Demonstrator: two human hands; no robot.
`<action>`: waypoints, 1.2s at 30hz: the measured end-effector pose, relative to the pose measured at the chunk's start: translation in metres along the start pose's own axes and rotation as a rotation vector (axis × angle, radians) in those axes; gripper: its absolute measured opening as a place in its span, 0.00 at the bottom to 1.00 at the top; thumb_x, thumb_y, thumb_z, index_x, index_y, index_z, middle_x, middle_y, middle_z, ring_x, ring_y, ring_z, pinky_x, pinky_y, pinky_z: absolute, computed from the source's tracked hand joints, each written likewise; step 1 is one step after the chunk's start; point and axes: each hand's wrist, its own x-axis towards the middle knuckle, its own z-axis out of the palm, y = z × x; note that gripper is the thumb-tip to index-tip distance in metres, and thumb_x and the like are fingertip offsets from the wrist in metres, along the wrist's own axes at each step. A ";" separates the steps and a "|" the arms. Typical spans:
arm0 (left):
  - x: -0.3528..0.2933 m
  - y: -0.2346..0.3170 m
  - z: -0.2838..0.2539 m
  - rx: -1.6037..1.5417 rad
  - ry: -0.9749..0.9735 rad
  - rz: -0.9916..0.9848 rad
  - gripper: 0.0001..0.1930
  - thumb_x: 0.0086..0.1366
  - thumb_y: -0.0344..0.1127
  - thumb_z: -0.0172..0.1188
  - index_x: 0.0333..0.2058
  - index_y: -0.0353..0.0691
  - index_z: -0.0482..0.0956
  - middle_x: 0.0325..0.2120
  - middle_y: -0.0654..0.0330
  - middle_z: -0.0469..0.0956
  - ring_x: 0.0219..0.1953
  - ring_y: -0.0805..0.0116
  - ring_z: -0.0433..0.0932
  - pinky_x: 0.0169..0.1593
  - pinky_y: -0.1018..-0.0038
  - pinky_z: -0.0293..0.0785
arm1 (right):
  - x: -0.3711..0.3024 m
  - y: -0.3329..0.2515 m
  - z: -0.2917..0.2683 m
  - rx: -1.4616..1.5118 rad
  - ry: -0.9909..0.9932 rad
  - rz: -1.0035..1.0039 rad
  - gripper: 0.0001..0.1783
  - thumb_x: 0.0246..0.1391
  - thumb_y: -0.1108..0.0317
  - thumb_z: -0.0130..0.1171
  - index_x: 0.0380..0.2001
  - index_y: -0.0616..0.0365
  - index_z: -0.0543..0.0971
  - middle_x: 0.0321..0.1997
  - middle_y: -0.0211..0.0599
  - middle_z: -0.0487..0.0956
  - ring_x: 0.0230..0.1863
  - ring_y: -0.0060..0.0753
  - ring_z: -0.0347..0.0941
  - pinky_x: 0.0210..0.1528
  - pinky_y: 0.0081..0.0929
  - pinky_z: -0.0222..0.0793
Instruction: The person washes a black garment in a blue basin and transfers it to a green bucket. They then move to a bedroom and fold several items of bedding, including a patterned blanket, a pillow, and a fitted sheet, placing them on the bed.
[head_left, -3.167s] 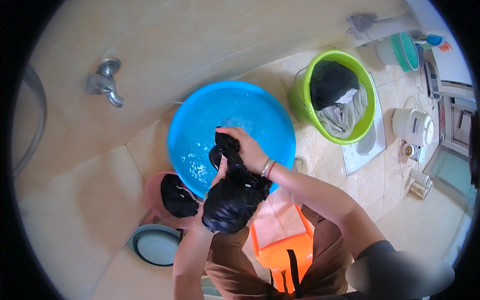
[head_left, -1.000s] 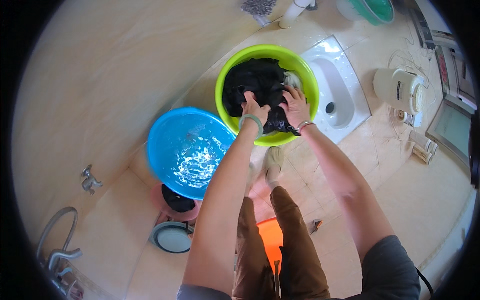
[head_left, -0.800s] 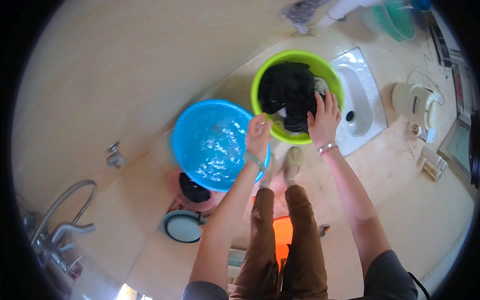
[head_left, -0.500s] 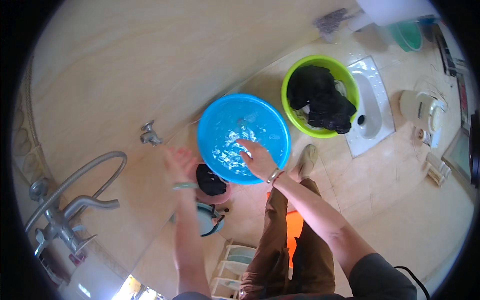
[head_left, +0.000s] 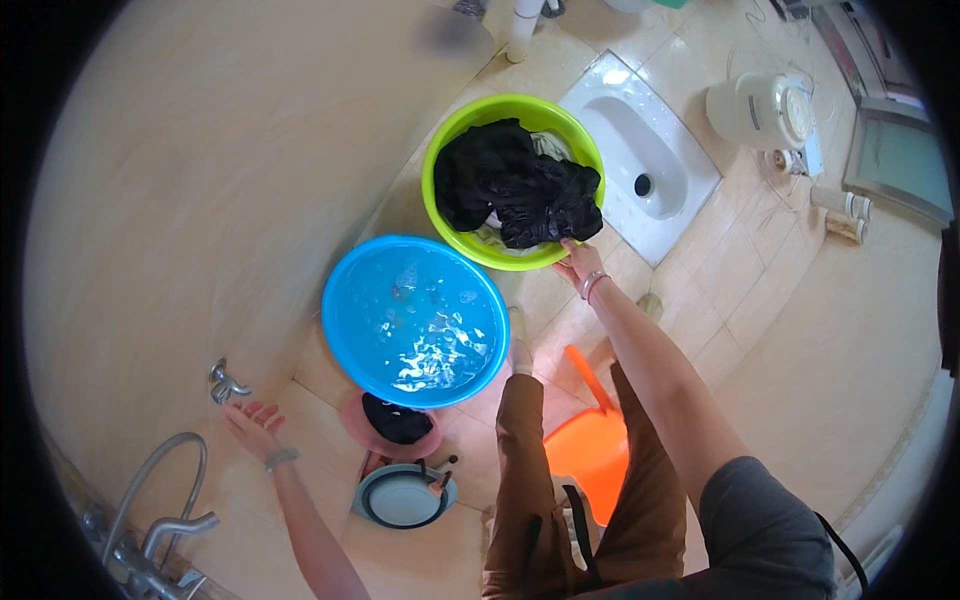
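Observation:
My right hand [head_left: 579, 265] grips the near right rim of a lime-green basin [head_left: 431, 192], fingers curled at its edge. A heap of black clothes [head_left: 515, 190] lies in that basin, with some white cloth [head_left: 552, 147] beneath. On the left, my left hand [head_left: 258, 428] reaches to a small metal wall tap [head_left: 226, 380]. Its fingers are spread and hold nothing; the fingertips are close under the tap, and contact cannot be made out. Between my hands stands a large blue basin [head_left: 350, 292] of water, rippled and glinting near its front, close against the green one.
A pink basin [head_left: 420, 440] with dark cloth and grey-blue basins [head_left: 405, 497] sit by the left wall. An orange plastic seat [head_left: 590, 455] is between my legs. Beyond lie a white squat toilet [head_left: 685, 195] and a white bucket [head_left: 740, 110]. A shower mixer [head_left: 180, 530] juts lower left.
My right hand has gone from above the blue basin to the green basin's rim. My left hand is now by the wall tap. The green basin sits farther from the toilet; the view has shifted.

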 end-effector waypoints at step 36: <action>-0.705 -0.159 0.445 0.711 -1.469 0.278 0.37 0.61 0.46 0.60 0.64 0.46 0.52 0.49 0.50 0.70 0.44 0.58 0.75 0.37 0.65 0.78 | -0.031 0.117 -0.629 0.201 0.653 -0.203 0.17 0.42 0.75 0.58 0.40 0.59 0.79 0.32 0.37 0.81 0.29 0.33 0.78 0.29 0.29 0.75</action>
